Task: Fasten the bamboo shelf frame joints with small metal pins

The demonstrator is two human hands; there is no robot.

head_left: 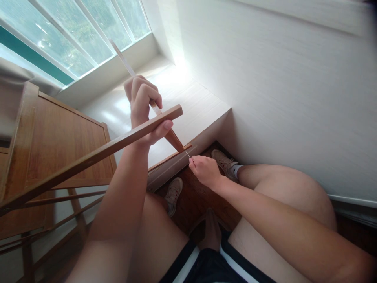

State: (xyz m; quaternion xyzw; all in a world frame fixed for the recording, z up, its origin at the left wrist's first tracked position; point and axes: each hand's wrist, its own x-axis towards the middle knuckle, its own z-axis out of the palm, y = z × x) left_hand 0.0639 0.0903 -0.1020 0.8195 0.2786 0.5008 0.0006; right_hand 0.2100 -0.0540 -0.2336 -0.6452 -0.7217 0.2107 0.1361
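My left hand is closed around a narrow wooden slat, its thumb beneath a longer wooden bar that crosses in front of it. The slat slants from the window side down to a short wooden crosspiece. Lower down, my right hand pinches a thin metal rod, whose far tip meets the slat's end near the crosspiece. My fingers hide the rod's handle end, so its exact kind cannot be made out.
On the left stands a panelled wooden piece of furniture with thin rails below it. A pale ledge runs under the window. A white wall rises at the right. My shoes rest on the dark wooden floor.
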